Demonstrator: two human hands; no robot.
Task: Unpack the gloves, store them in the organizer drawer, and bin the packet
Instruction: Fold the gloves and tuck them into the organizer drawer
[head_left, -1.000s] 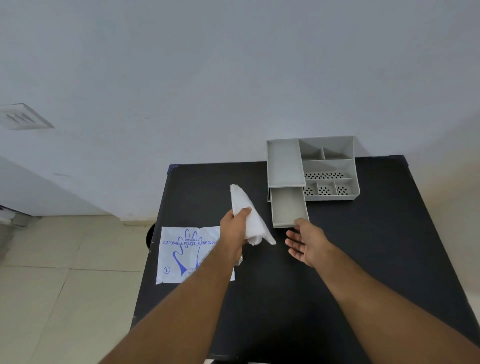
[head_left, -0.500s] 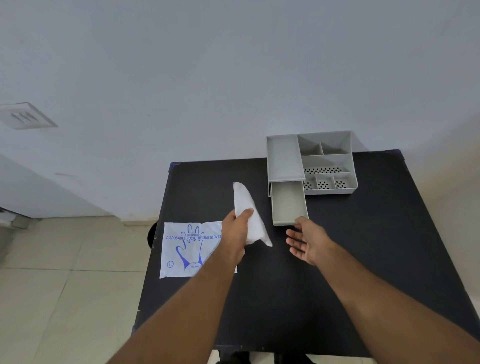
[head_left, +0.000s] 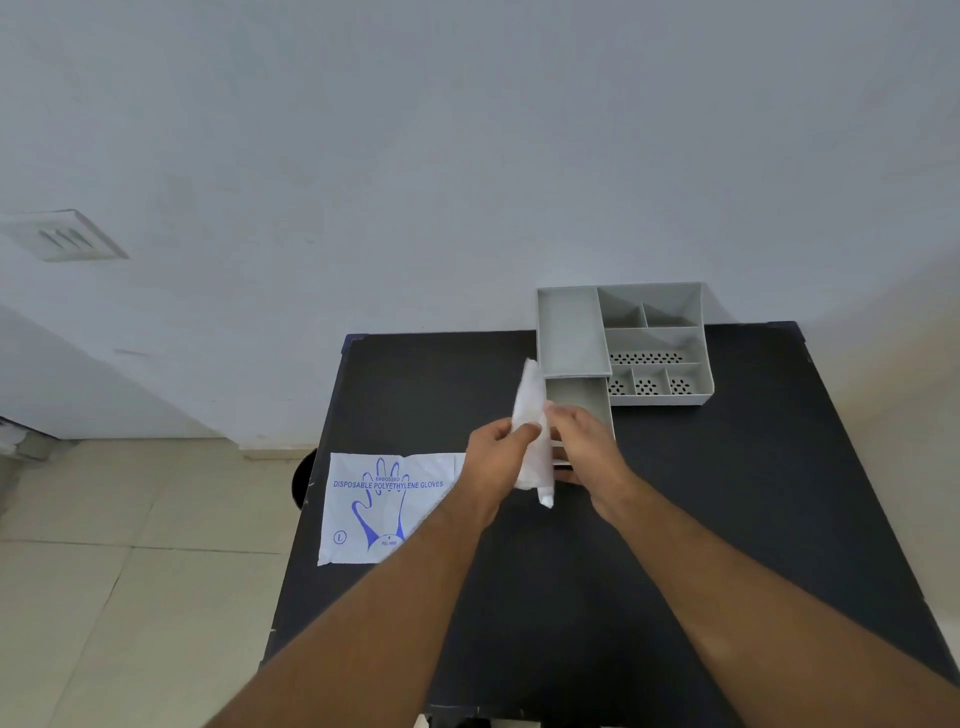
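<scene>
A folded white bundle of gloves (head_left: 531, 415) stands nearly upright between both hands, just left of the pulled-out drawer (head_left: 579, 400). My left hand (head_left: 496, 457) grips the bundle's lower half from the left. My right hand (head_left: 587, 447) pinches it from the right, over the drawer's front end. The grey organizer (head_left: 623, 343) sits at the table's far edge with its drawer open toward me. The empty packet (head_left: 387, 506), white with a blue glove print, lies flat at the table's left edge, partly under my left forearm.
The black table (head_left: 727, 493) stands against a pale wall. A dark round object (head_left: 301, 478) shows below the table's left edge, above the tiled floor (head_left: 130, 571). A vent (head_left: 62, 236) is on the wall at left.
My left hand has carried the gloves right, next to the drawer. My right hand, open before, has come up and closed on the bundle.
</scene>
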